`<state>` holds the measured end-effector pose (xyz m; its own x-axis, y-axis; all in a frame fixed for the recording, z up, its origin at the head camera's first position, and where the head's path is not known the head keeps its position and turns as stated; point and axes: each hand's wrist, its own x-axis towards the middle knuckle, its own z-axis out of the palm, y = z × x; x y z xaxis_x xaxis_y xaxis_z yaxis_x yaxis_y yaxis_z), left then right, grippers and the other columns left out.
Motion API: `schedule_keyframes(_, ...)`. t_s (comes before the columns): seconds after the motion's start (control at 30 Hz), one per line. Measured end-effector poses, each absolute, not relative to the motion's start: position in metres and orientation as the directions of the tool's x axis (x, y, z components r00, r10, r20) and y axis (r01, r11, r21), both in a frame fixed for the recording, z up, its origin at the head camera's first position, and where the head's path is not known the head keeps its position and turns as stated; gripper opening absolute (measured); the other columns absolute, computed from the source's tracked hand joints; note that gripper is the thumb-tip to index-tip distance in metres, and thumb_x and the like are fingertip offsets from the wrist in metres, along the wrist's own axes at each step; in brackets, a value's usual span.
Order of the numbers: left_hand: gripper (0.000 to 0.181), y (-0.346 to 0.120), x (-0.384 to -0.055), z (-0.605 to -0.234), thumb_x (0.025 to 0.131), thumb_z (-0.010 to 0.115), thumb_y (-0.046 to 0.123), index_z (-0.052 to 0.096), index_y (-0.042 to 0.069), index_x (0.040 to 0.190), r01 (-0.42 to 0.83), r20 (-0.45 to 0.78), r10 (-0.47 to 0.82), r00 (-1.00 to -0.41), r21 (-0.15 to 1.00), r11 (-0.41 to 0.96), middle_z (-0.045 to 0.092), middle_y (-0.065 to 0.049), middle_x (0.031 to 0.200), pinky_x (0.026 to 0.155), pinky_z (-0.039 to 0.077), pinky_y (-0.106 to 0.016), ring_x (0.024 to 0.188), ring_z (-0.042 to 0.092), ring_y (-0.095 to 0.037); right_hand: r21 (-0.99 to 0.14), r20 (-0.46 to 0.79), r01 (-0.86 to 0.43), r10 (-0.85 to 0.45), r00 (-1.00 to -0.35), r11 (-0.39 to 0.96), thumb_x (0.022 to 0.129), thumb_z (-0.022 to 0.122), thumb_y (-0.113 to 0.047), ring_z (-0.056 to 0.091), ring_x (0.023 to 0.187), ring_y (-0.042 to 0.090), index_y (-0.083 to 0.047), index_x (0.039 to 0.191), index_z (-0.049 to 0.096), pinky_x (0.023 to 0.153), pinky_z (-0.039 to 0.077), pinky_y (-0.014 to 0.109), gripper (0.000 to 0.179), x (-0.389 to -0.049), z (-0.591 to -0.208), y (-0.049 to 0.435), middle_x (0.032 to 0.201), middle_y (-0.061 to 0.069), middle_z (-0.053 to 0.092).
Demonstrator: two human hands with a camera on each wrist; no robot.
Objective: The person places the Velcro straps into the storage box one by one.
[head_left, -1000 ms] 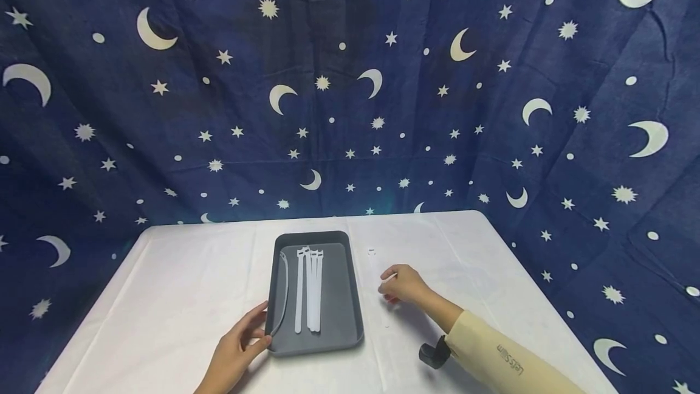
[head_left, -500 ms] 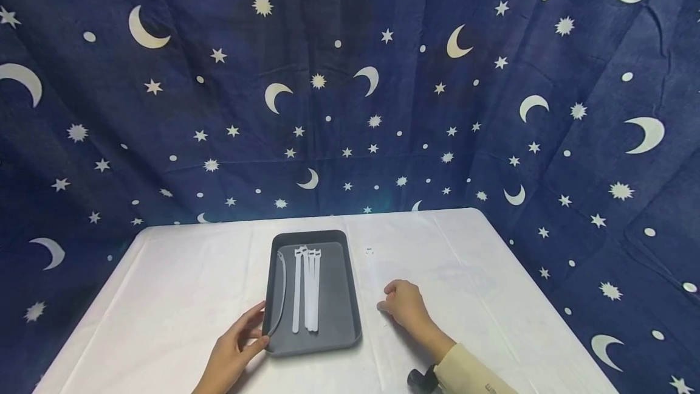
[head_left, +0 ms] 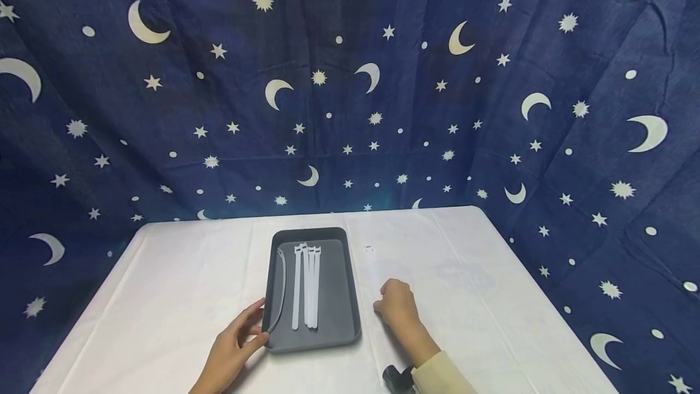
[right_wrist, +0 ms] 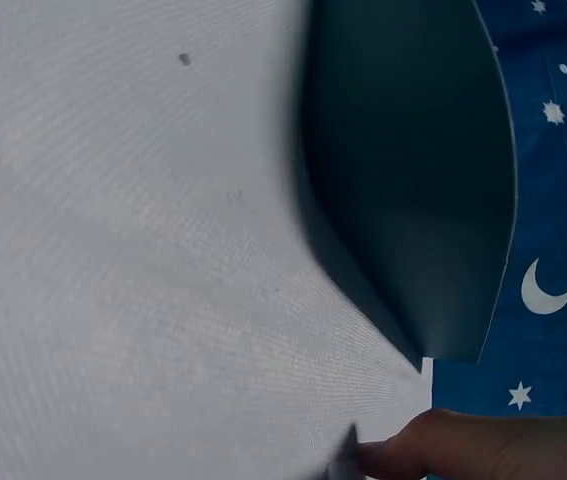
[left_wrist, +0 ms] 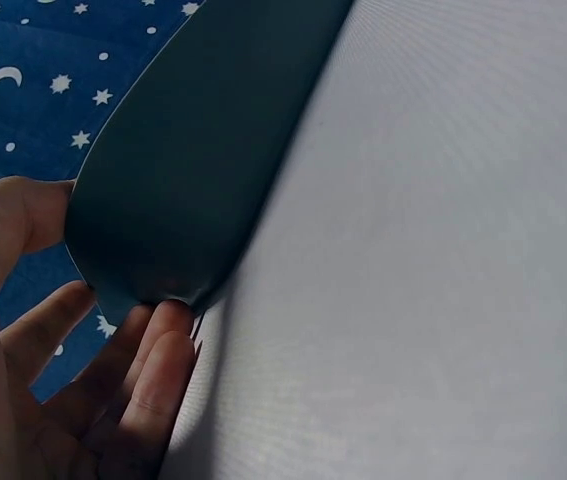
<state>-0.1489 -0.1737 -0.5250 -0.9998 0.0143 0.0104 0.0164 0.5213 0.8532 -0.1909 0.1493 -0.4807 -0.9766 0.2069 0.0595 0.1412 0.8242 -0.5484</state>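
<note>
My left hand (head_left: pixel 232 345) holds the dark grey tray (head_left: pixel 339 297) at its near left corner, thumb at the rim. In the left wrist view, several fingers (left_wrist: pixel 158 385) press against the tray's outer wall. Several white cable ties (head_left: pixel 312 290) with slotted heads lie lengthwise in the tray. A grey cable tie (head_left: pixel 283 290) curves along its left wall. Right of the tray, another white cable tie (head_left: pixel 369 249) lies flat, barely showing against the white cloth. My right hand (head_left: pixel 398 306) pinches around its near end with curled fingers, which hide that end.
A white cloth covers the table (head_left: pixel 180 284). Behind it and along the right side hangs a dark blue curtain (head_left: pixel 350 90) with moons and stars. A black strap-on camera (head_left: pixel 398 379) sits at the right wrist, low over the cloth.
My right hand has come down toward the near end of the loose white cable tie, and its fingers have curled in. The left hand keeps its hold on the tray.
</note>
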Motion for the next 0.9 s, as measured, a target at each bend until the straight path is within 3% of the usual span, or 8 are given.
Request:
schedule_keyframes(0.23, 0.063, -0.175, -0.149, -0.525, 0.085, 0.076, 0.035, 0.05, 0.027, 0.142, 0.028, 0.02, 0.023, -1.0, 0.861, 0.508, 0.065, -0.004, 0.128, 0.068, 0.045, -0.021, 0.087, 0.062, 0.001, -0.582, 0.035, 0.149, 0.208, -0.978, 0.8, 0.068, 0.081, 0.001, 0.058, 0.062, 0.019, 0.003, 0.084, 0.063, 0.065, 0.053, 0.036, 0.024, -0.191, -0.481, 0.15, 0.067, 0.005, 0.06)
schedule_keyframes(0.5, 0.064, -0.175, -0.149, -0.527, 0.085, 0.076, 0.036, 0.05, 0.026, 0.143, 0.035, 0.029, 0.019, -0.999, 0.86, 0.509, 0.065, -0.005, 0.128, 0.068, 0.045, -0.021, 0.087, 0.062, 0.001, -0.603, -0.004, 0.149, 0.184, -0.983, 0.784, 0.072, 0.08, -0.004, 0.06, 0.062, 0.019, 0.004, 0.09, 0.068, 0.061, 0.053, 0.035, 0.023, -0.194, -0.481, 0.154, 0.07, 0.008, 0.065)
schedule_keyframes(0.7, 0.062, -0.176, -0.148, -0.529, 0.086, 0.075, 0.034, 0.05, 0.025, 0.143, 0.051, 0.043, 0.027, -0.999, 0.865, 0.499, 0.065, -0.006, 0.128, 0.069, 0.045, -0.022, 0.087, 0.062, 0.001, -0.704, -0.12, 0.2, 0.164, -0.979, 0.681, 0.075, 0.072, -0.004, 0.058, 0.056, 0.015, 0.001, 0.084, 0.067, 0.054, 0.05, 0.029, 0.012, -0.198, -0.479, 0.167, 0.066, 0.006, 0.061)
schedule_keyframes(0.9, 0.063, -0.175, -0.149, -0.529, 0.086, 0.075, 0.036, 0.05, 0.024, 0.143, 0.052, 0.047, 0.023, -0.999, 0.864, 0.5, 0.065, -0.006, 0.128, 0.068, 0.045, -0.021, 0.086, 0.062, 0.001, -0.813, -0.226, 0.25, 0.112, -0.968, 0.526, 0.075, 0.068, -0.003, 0.062, 0.057, 0.015, 0.006, 0.095, 0.067, 0.055, 0.056, 0.029, 0.022, -0.202, -0.481, 0.177, 0.072, 0.01, 0.063)
